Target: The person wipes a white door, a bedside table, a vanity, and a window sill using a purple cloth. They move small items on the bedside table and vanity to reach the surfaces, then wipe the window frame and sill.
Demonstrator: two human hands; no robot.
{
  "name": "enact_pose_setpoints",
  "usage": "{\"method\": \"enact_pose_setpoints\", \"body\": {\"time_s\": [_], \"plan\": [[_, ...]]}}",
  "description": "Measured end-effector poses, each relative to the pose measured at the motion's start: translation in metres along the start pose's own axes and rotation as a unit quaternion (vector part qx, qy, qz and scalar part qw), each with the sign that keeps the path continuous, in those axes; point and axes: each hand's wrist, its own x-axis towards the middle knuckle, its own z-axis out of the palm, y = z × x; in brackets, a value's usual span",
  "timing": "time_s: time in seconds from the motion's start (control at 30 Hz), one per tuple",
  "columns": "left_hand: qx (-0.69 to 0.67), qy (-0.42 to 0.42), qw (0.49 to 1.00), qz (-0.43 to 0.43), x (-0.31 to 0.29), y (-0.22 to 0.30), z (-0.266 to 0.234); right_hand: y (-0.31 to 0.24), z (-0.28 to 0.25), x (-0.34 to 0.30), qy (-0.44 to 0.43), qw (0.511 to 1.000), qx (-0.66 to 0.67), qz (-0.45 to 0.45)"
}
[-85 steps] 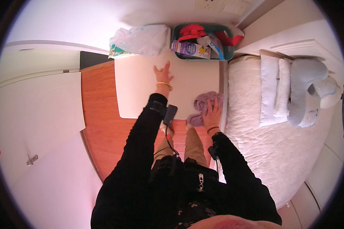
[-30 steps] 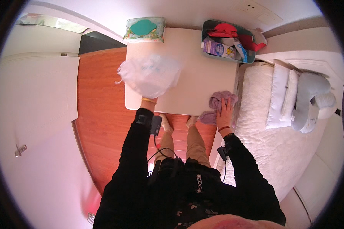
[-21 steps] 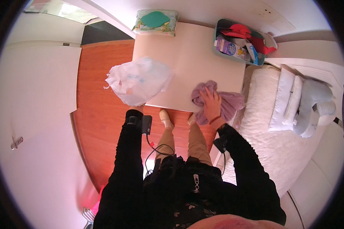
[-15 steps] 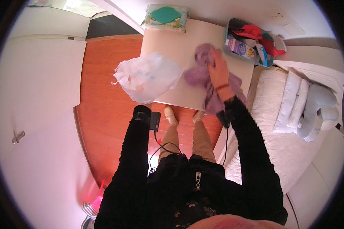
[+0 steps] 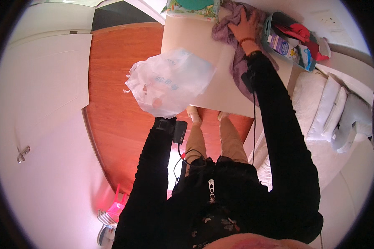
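My right hand lies on a purple cloth at the far right part of a pale table. Its fingers are stretched and spread over the bunched cloth, and the rest of the cloth trails under my forearm. A translucent white plastic bag is held up by my left hand at the table's left edge. The bag covers most of that hand; only patches of skin show through. Blue print marks the bag.
A pack of wipes with a green lid stands at the table's back. Right of the cloth is a teal basket with red items and a purple-white box. A bed with pillows lies to the right. Cables hang from both wrists.
My right hand has moved the cloth away from me, to the table's back edge, and its fingers have spread. The view has shifted; the bag stays in my left hand.
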Motion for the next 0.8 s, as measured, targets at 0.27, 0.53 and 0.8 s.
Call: {"method": "enact_pose_setpoints", "body": {"time_s": [0.27,0.53,0.8], "plan": [[0.003,-0.017,1.000,0.008,0.009,0.002,-0.002,0.007,0.014,0.010,0.013,0.992,-0.011,-0.126],[0.024,-0.071,0.997,0.030,0.032,0.003,0.015,0.002,-0.012,-0.064,-0.061,0.977,-0.012,-0.204],[0.080,-0.022,0.997,-0.008,0.038,0.015,0.053,0.043,-0.074,-0.212,-0.187,0.940,0.042,-0.283]]}}
